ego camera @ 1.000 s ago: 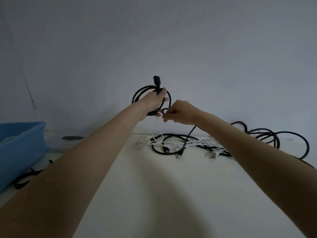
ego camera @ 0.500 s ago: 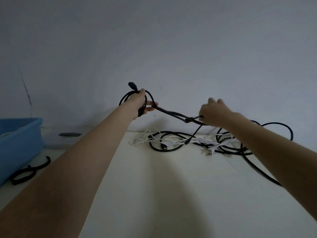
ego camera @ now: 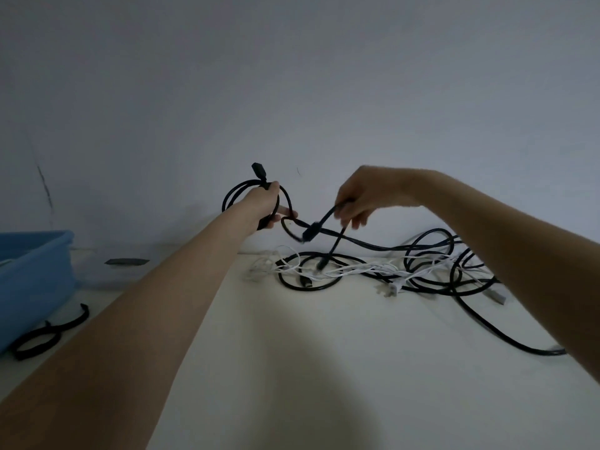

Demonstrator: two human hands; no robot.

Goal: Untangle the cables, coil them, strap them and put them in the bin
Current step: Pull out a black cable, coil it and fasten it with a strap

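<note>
Two hands are working apart above the table (ego camera: 324, 368): the left hand (ego camera: 263, 204) is gripping a black coil (ego camera: 232, 194), the right hand (ego camera: 363, 196) is pinching a black cable (ego camera: 328, 217). Tangled cables (ego camera: 373, 271) are lying mid-frame right. The blue bin (ego camera: 35, 280) is sitting at left edge, contents unclear.

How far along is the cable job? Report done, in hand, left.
Done: nothing visibly strapped; the blue bin shows no coil. In hand: left hand grips a few loops of black cable; right hand holds another black strand. Left: the tangled black and white cables on the table; black straps lie unused.
</note>
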